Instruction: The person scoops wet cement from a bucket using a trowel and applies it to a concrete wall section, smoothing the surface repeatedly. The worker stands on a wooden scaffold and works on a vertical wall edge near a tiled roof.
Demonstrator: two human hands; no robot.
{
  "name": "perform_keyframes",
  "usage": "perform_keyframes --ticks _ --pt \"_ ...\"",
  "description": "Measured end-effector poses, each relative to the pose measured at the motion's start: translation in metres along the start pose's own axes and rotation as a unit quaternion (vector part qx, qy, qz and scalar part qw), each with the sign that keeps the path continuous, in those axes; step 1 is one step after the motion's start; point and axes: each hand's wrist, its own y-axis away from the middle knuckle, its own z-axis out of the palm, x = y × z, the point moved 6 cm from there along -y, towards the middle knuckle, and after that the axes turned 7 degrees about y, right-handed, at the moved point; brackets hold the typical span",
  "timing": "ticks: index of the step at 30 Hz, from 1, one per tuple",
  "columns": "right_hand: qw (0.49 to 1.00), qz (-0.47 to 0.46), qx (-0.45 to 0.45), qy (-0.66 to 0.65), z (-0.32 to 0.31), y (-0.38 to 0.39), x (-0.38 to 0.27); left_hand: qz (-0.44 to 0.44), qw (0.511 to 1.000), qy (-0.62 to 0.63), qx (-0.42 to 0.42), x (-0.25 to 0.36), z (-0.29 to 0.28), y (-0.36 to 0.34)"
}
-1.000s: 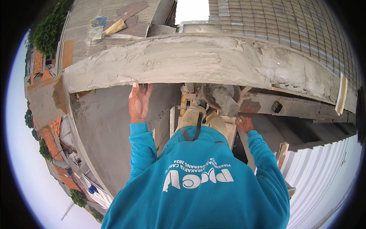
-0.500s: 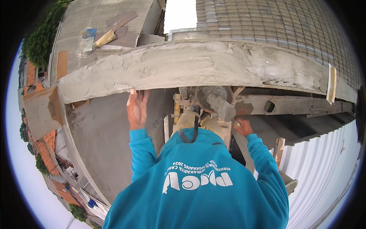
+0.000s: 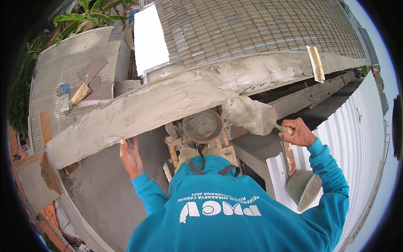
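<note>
My right hand (image 3: 298, 132) is closed round the handle of a trowel (image 3: 269, 122), out to the right. Wet grey mortar (image 3: 247, 113) heaps over its blade, whose far end is close to the near edge of a cement-plastered ledge (image 3: 168, 101); I cannot tell whether it touches. At the left, my left hand (image 3: 131, 158) is open, fingers stretched up against the underside edge of the ledge. Between my hands, a round bucket (image 3: 203, 126) of mortar stands in front of my legs.
Beyond the ledge lie a tiled roof (image 3: 252, 29) and a corrugated roof (image 3: 75, 54). A wooden strip (image 3: 315, 64) crosses the ledge at the right. A second tub (image 3: 303, 189) sits by my right arm, near white corrugated sheeting (image 3: 352, 138). Wooden supports (image 3: 173, 149) stand beside the bucket.
My right hand has lifted the loaded trowel out of the bucket, up and right toward the ledge. The view has turned; my left hand stays at the ledge's edge.
</note>
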Motion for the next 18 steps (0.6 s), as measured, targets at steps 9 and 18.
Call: perform_keyframes --ticks 9,18 --pt "0.888 -0.061 0.365 0.274 -0.063 -0.047 0.051 0.005 1.0 0.029 0.003 0.0 0.002 -0.001" --pt "0.896 0.018 0.431 0.102 0.103 -0.069 0.054 0.004 1.0 0.024 -0.013 -0.001 -0.005 -0.002"
